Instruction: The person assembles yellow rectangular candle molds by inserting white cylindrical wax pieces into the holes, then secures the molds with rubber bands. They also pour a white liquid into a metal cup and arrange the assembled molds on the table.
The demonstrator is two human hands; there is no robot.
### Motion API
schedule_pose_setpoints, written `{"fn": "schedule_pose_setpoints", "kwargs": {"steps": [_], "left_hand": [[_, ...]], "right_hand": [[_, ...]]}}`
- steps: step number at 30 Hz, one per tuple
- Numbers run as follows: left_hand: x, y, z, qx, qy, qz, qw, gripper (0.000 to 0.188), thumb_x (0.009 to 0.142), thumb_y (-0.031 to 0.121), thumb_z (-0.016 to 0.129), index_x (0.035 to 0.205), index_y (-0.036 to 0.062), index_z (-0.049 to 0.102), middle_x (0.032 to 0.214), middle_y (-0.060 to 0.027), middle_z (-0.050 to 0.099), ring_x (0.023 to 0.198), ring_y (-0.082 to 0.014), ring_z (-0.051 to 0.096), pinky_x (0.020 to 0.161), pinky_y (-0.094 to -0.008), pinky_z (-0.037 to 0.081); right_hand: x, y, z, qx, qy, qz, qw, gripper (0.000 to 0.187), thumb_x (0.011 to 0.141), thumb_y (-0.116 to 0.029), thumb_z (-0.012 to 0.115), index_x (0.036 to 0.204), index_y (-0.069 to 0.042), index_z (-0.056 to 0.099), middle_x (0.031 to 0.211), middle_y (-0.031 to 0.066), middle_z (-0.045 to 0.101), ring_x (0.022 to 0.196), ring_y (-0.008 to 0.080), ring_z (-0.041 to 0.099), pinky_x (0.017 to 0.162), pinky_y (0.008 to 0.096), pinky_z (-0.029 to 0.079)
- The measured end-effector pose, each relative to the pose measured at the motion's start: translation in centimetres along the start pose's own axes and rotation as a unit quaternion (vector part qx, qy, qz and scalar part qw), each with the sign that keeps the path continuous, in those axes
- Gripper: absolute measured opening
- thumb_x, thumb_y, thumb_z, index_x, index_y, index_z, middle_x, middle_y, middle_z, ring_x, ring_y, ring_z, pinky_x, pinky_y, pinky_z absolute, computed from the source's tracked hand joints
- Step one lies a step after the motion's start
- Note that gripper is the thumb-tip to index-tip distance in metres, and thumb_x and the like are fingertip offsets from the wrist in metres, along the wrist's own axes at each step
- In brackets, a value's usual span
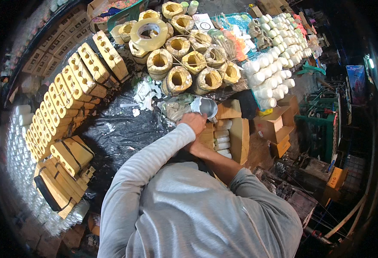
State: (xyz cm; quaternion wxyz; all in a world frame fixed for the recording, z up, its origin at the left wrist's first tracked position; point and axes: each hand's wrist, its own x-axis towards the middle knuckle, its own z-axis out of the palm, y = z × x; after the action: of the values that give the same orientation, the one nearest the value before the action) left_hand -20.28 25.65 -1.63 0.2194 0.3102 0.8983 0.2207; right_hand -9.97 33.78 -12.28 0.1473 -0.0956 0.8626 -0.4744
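A grey metal cup (205, 108) lies tipped at the near side of the hollow moulds, its open mouth toward the right. My left hand (194, 123) is closed at the cup's near edge, fingers curled at its rim. Just below, my right hand (193, 147) is mostly hidden under my left wrist and sleeve, so its fingers do not show. Beside my right forearm stands an open cardboard box (239, 139) with several white cylinders (223, 140) stacked inside. Crumpled clear plastic (175, 110) lies left of the cup.
Thick yellowish hollow moulds (177, 78) stand beyond my hands, with a roll of clear tape (148, 34) on top. A curved row of moulds with holes (70, 84) runs along the left, on black plastic sheeting (111, 137). White cylinders (268, 81) fill the far right.
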Motion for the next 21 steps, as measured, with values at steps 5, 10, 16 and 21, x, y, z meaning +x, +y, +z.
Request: {"fn": "schedule_pose_setpoints", "kwargs": {"steps": [5, 10, 16, 21], "left_hand": [[0.8, -0.6, 1.5, -0.017, 0.105, 0.002, 0.994, 0.033, 0.101, 0.038, 0.062, 0.108, 0.0070, 0.073, 0.083, -0.0162, 0.074, 0.078, -0.0382, 0.074, 0.072, -0.0528, 0.059], [-11.6, -3.5, -3.0, -0.166, 0.238, 0.006, 0.957, 0.047, 0.089, 0.041, 0.082, 0.111, 0.0008, 0.070, 0.091, -0.0198, 0.075, 0.075, -0.0338, 0.074, 0.069, -0.0456, 0.060], [-23.8, -7.2, -2.4, -0.188, 0.326, -0.210, 0.903, 0.059, 0.071, 0.048, 0.094, 0.087, -0.0042, 0.071, 0.081, -0.0174, 0.073, 0.071, -0.0307, 0.072, 0.070, -0.0417, 0.057], [-27.9, -8.8, 1.6, -0.239, 0.308, -0.337, 0.857, 0.051, 0.071, 0.042, 0.093, 0.084, -0.0018, 0.071, 0.078, -0.0148, 0.071, 0.071, -0.0288, 0.071, 0.068, -0.0389, 0.055]], "right_hand": [[-4.3, -3.1, -3.2, -0.103, -0.082, 0.074, 0.989, 0.041, 0.100, -0.038, 0.064, 0.121, -0.003, 0.067, 0.120, 0.0236, 0.071, 0.111, 0.0402, 0.067, 0.098, 0.0493, 0.053], [-10.0, -4.6, -7.2, -0.122, -0.100, 0.158, 0.975, 0.052, 0.103, -0.051, 0.060, 0.106, -0.001, 0.071, 0.095, 0.0250, 0.072, 0.090, 0.0489, 0.067, 0.083, 0.0533, 0.053], [-11.9, -4.6, -6.3, 0.046, -0.010, 0.238, 0.970, 0.033, 0.108, -0.032, 0.056, 0.095, -0.003, 0.067, 0.074, 0.0051, 0.064, 0.066, 0.0158, 0.061, 0.064, 0.0342, 0.051], [-8.4, -9.2, -4.4, 0.083, -0.083, 0.191, 0.975, 0.025, 0.106, -0.022, 0.059, 0.118, 0.000, 0.062, 0.085, 0.0141, 0.068, 0.073, 0.0280, 0.068, 0.069, 0.0413, 0.054]]}}
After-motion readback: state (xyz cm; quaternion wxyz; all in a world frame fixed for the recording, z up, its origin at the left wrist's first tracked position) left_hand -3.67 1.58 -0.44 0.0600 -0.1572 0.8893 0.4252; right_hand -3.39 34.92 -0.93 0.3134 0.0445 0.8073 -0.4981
